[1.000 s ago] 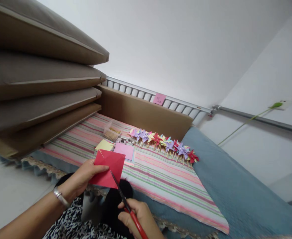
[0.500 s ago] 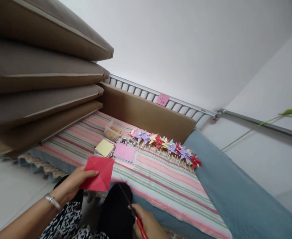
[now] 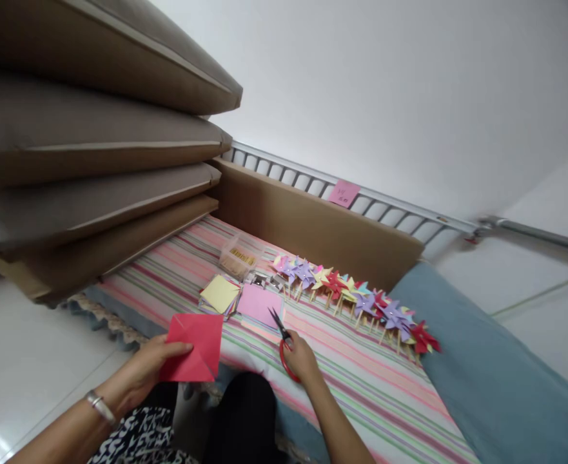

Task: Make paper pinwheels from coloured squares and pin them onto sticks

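Observation:
My left hand (image 3: 160,357) grips a red square of paper (image 3: 199,347) by its left side, thumb on top; crease or cut lines run in from its corners. My right hand (image 3: 302,356) holds a pair of red-handled scissors (image 3: 284,336) over the striped cloth, the blades pointing up and left toward the pink paper sheets (image 3: 260,303). The blade tips look slightly parted. Left of the pink sheets lies a stack of papers with a yellow one (image 3: 220,293) on top.
A clear plastic box (image 3: 238,256) of small golden items stands behind the papers. Several paper pinwheels (image 3: 334,283) on sticks line the back of the striped cloth (image 3: 361,386). Large brown padded panels (image 3: 95,161) are stacked at left. A pink note (image 3: 344,193) hangs on the rail.
My right hand has brought the scissors up from my lap to above the cloth beside the pink sheets. The red paper stays in my left hand, nearly unmoved. The view has shifted slightly.

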Demonstrator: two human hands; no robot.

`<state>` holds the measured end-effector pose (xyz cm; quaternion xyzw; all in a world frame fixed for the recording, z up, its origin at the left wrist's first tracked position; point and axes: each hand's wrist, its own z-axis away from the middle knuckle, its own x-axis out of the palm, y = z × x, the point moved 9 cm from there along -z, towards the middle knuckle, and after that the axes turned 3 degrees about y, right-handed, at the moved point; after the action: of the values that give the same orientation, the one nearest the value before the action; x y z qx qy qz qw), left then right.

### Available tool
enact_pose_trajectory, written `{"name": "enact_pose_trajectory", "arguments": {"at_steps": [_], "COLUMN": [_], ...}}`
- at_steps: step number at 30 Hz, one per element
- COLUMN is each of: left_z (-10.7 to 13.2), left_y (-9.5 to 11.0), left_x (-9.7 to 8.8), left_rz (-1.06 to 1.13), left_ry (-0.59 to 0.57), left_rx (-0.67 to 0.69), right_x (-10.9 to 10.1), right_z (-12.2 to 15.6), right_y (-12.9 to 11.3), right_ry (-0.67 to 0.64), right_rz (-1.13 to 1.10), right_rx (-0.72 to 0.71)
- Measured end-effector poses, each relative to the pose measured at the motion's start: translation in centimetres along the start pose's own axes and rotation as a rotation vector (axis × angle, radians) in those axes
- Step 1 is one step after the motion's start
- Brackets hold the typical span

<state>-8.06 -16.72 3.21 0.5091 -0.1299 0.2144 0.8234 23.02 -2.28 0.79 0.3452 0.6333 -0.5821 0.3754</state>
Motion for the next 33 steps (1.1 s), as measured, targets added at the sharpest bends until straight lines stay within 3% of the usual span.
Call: {"name": "enact_pose_trajectory", "arguments": {"at_steps": [4,7,14,18,21,25,33], "left_z": [0.1,-0.2,-0.7,0.2,1.3,2.6,4.4], "left_y": [0.9,1.1,-0.3,-0.1,0.4,0.9,1.7], "left_x": [0.5,1.2,4.1,4.3,3.7,3.4,5.1], "left_rz": [0.02,-0.007,-0.09,-0.119,-0.128,-0.139,-0.13], "left_ry": [-0.012,-0.025,-0.104,-0.118,-0.119,-0.115,-0.163], "left_rx": [0.036,0.061,0.038,0.066,0.096,0.122,0.157], "right_x": [-0.7,-1.7,-1.4,-1.5,-1.8,-2.3,-2.9], "right_z": [-1.8,-1.1,5.8,8.8,9.8,10.6,11.7], "right_y": [-1.4,-3.7,-13.1,-16.6,-18.1,-19.4,-19.9], "right_ry": [-0.006,-0.011,-0.24,-0.326,-0.364,-0.372,-0.336], "right_rz": [-0.137,-0.304,-0.768,-1.049,-1.166,-1.132,-1.156], "right_rx": [-0.001,-0.001,-0.05,-0.03,-0.023,-0.018,-0.011]}}
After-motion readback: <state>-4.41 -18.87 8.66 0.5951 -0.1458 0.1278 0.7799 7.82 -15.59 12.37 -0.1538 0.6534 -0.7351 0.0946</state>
